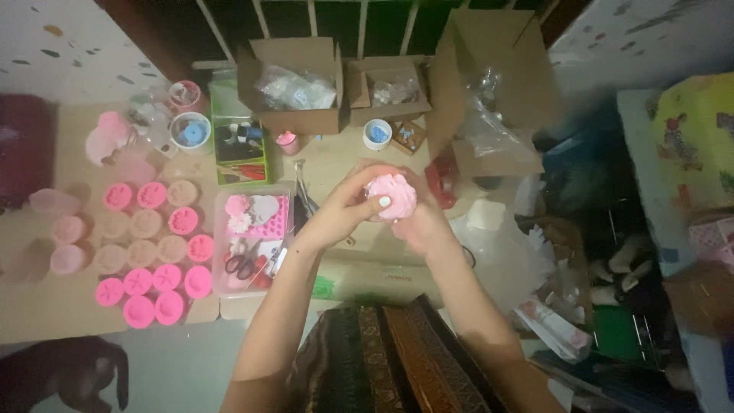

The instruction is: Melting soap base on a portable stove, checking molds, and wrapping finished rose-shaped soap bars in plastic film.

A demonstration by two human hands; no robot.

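Note:
Both my hands meet in the middle of the view around a pink flower-shaped mould point(391, 195). My left hand point(348, 206) grips it from the left, a painted thumbnail pressed on its front. From the right and underneath, my right hand point(424, 222) cups it. The mould is held above a cardboard sheet point(336, 164) on the floor.
Rows of round pink and pale moulds point(153, 245) lie on cardboard at the left. A clear tray point(252, 241) beside them holds scissors and pink pieces. Open cardboard boxes point(294, 80) stand at the back, small cups point(191, 131) nearby. Clutter and plastic bags point(497, 130) fill the right side.

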